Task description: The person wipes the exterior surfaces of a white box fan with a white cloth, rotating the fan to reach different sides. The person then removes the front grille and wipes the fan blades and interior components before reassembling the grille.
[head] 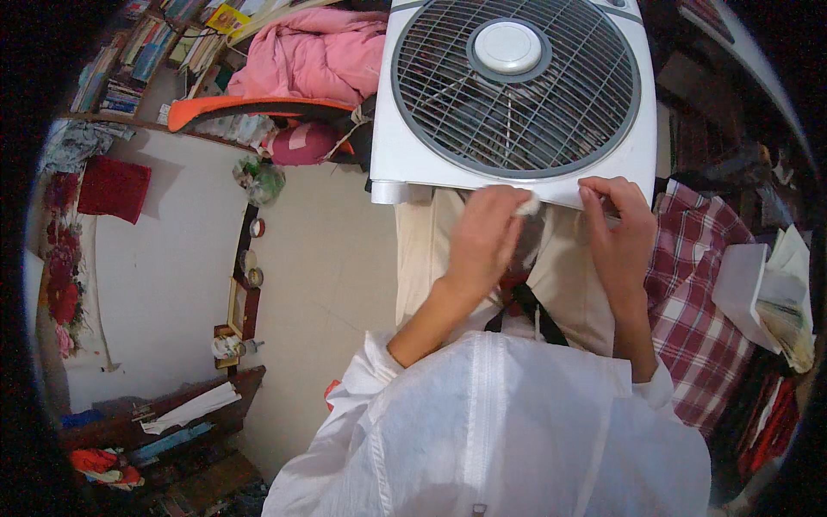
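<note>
A white box fan [426, 155] with a round grey wire grille [517, 110] and a white centre cap [508, 47] lies before me, its near edge above my lap. My left hand [488, 229] is at that near edge, slightly blurred, with its fingers closed on a small white wad [528, 205], perhaps cloth or tissue. On the right, my right hand [617, 220] rests its fingertips on the fan's near right edge, thumb and fingers slightly apart. No object shows in it. The fan blades are only partly visible through the grille.
Bookshelves [145, 61], a pink padded garment [316, 55] and an orange-edged item [194, 113] are at the upper left. A plaid cloth [698, 284] lies at my right, beside a white holder [743, 284] with papers. Small containers line the wall's foot on the left.
</note>
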`<state>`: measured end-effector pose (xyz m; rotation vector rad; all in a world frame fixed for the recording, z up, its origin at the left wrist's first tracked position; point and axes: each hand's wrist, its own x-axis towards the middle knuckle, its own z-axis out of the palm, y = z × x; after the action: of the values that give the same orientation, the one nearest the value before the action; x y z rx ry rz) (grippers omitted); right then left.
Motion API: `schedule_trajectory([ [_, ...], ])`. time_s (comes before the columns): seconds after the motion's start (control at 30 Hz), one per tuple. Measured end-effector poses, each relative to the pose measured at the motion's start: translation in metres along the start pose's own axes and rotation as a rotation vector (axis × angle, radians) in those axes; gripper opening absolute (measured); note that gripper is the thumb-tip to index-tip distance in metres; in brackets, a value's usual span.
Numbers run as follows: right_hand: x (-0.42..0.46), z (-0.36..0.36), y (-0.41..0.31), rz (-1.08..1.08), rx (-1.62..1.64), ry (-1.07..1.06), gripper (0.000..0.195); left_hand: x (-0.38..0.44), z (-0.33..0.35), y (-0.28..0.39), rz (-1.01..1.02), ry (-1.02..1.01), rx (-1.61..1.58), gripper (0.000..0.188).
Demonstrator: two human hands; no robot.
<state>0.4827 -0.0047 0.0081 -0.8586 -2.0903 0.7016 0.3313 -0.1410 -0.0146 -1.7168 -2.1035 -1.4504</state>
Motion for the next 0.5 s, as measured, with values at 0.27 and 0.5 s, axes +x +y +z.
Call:
schedule_trajectory([
  [0.27,-0.001,0.002,-0.002,-0.007,0.026,0.034,0.010,0.009,-0.038,-0.031,-0.014,0.020,0.279,0.034],
  [0.5,-0.001,0.004,0.001,0.050,-0.033,0.033,0.013,0.011,-0.014,-0.011,0.014,-0.067,0.158,0.039],
])
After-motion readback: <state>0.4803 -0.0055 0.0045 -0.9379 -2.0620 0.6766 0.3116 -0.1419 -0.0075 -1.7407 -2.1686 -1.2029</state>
